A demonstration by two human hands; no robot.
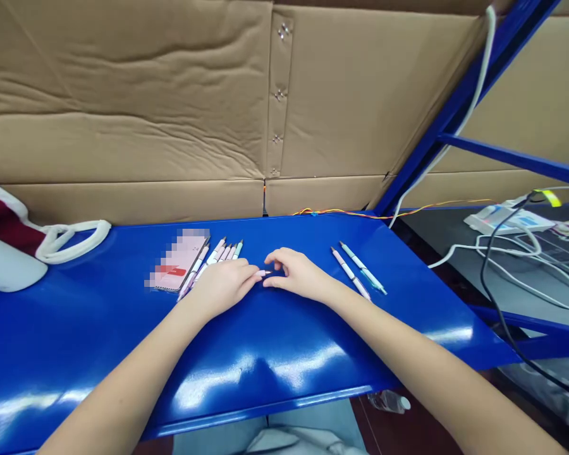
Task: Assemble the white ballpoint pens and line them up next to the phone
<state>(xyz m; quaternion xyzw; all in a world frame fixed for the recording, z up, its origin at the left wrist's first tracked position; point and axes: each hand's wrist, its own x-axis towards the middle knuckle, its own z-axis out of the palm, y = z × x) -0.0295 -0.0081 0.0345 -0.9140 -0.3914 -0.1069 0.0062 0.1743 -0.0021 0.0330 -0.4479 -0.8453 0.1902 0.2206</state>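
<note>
**A:** What is the biggest thing in this view?

**B:** The cardboard sheets (123, 107) behind the table. They are fixed to a blue steel rack (459, 107), so I think they work as a back wall. In front is the blue metal table (76, 328), and it is long enough for all the things to lie in one row.

**A:** And at the sides?

**B:** On the left lies a white and dark red bag (9, 240), well apart from the work. On the right, white cables (516, 272) stay on a lower shelf, maybe so they do not disturb the hands.

**A:** How are the pens placed?

**B:** A group of pens (215, 262) lies beside a pixelated card (177, 259), and two pens (355, 272) lie apart on the right. They lie almost parallel, which perhaps makes each one easy to take.

**A:** And the hands?

**B:** Both rest low on the table, maybe for steadiness. The left hand (224, 287) has its fingers pressed together, and they seem to pinch a small pink piece (263, 273). The right hand (298, 275) is curved just beside it, but I cannot tell if its fingers touch the piece.
</note>
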